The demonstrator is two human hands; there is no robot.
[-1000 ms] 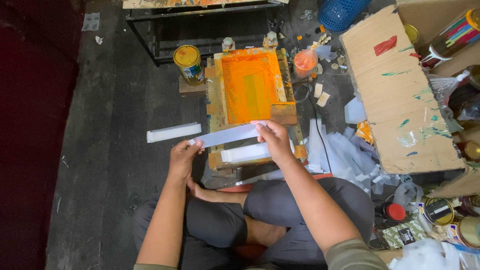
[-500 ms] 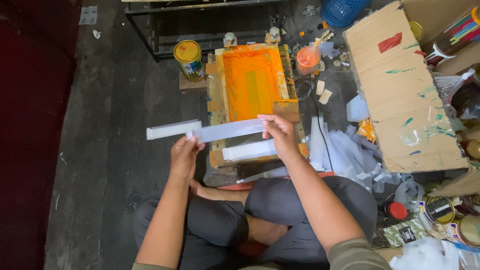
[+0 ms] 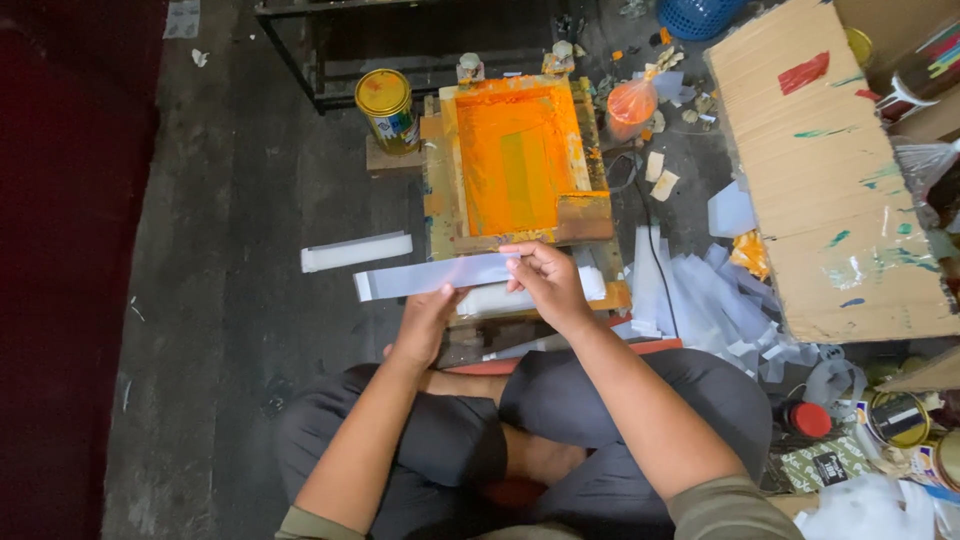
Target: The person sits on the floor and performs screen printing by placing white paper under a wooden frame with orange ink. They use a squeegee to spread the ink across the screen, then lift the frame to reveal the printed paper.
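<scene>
Strip (image 3: 430, 276) shifted left w/ hands, long axis left-right.

Dark grey concrete floor (image 3: 230, 330), black metal rack (image 3: 330, 60), cardboard sheet (image 3: 830, 180).

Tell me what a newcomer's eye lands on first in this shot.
First the screen-printing frame, flooded bright orange, lying on the floor straight ahead of the seated person. Next the long pale strip held level across its near edge, the right hand pinching one end and the left hand under the middle. To the right, a paint-smeared cardboard sheet slants above a heap of white scraps.
</scene>
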